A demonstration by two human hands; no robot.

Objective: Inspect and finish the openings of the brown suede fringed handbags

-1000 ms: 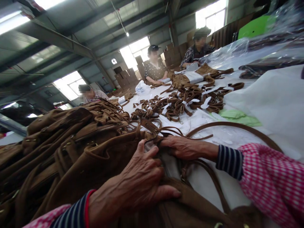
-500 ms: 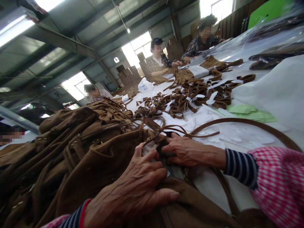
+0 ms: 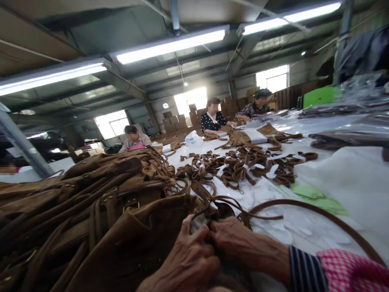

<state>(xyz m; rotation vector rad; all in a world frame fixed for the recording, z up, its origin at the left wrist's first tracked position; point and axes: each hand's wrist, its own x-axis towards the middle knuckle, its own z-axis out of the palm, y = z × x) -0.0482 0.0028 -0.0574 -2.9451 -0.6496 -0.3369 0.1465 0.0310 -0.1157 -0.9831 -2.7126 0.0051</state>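
A brown handbag (image 3: 146, 227) with a soft suede-like surface lies open in front of me. My left hand (image 3: 188, 257) is closed on the edge of its opening, where a bit of pale lining shows. Right beside it, my right hand (image 3: 240, 243) has its fingers curled and pressed together at the same opening; the fingertips are hidden. Just beyond my hands are a brown leather tag (image 3: 199, 190) and thin cords (image 3: 235, 202). A long brown strap (image 3: 331, 217) arcs away to the right.
Brown bags (image 3: 100, 178) are piled on the left. Bundled brown straps (image 3: 243, 166) tied with white strips cover the table's middle. Green sheets (image 3: 319, 196) and white sheeting (image 3: 349, 174) lie right. Several people sit farther back, one in a dotted top (image 3: 209, 121).
The view has tilted up and levelled, so the table and hands sit lower. My right hand's fingers, spread inside the opening before, are now drawn together close against my left hand.
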